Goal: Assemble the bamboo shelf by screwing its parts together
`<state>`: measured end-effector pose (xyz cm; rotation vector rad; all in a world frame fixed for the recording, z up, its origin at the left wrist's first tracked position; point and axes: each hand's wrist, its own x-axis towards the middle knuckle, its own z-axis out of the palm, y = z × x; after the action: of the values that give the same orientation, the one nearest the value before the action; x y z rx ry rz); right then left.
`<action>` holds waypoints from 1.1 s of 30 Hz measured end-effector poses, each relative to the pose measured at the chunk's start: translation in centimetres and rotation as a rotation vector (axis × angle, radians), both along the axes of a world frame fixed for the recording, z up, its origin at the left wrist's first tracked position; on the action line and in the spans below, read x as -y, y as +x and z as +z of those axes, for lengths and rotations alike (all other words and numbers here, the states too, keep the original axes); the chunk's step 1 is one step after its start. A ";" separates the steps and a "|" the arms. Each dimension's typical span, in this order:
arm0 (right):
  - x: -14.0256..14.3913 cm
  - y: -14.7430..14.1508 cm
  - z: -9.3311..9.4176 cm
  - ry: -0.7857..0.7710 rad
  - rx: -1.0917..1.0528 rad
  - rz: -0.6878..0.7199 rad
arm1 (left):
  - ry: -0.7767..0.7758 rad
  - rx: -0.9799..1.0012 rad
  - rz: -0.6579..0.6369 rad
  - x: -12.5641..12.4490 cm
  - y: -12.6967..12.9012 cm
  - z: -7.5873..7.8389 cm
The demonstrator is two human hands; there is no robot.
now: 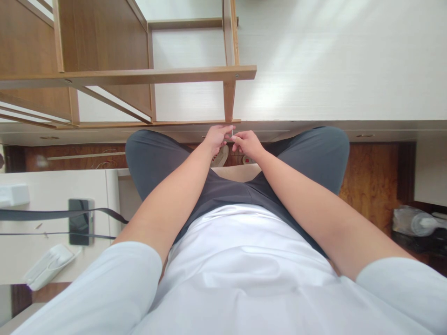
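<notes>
A: Seated at the white desk [331, 70], both arms stretched forward over the lap. Left hand [217, 137] and right hand [247, 142] met just under the front edge of the desk, right below the foot of the wooden shelf rack [228, 100].

B: Holding what?

A: Looks like a small pale piece [232, 136] pinched between the 2 hands, thumb and forefinger of each closed on it. Too small to name. Remaining fingers curled in, neither hand spread.

B: Step in hand?

A: Probably fine fingertip work on that little piece, held close to the desk edge. Next move likely calls for a steady pinch and tiny motions, since a slip would drop it toward the floor [366, 172] between the knees.

B: Anything else around?

A: Side table on the left with a dark phone [81, 221], a strap [52, 214] across it, and a folded face mask [49, 266]. All well apart from the hands.
</notes>
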<state>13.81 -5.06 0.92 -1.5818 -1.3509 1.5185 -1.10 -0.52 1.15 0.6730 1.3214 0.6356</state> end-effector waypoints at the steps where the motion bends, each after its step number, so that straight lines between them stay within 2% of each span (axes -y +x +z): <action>1: 0.0 0.0 0.0 -0.004 -0.007 0.000 | -0.001 -0.001 0.000 0.0 0.0 0.0; 16: -0.1 -0.3 -0.2 -0.071 -0.062 -0.014 | -0.006 0.009 -0.011 0.0 0.0 0.6; 33: -0.2 -0.7 0.2 -0.145 -0.063 -0.036 | 0.005 0.004 -0.029 0.0 0.1 0.3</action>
<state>13.13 -4.90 1.09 -1.6225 -1.1949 1.6624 -1.01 -0.49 1.47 0.6936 1.3044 0.6165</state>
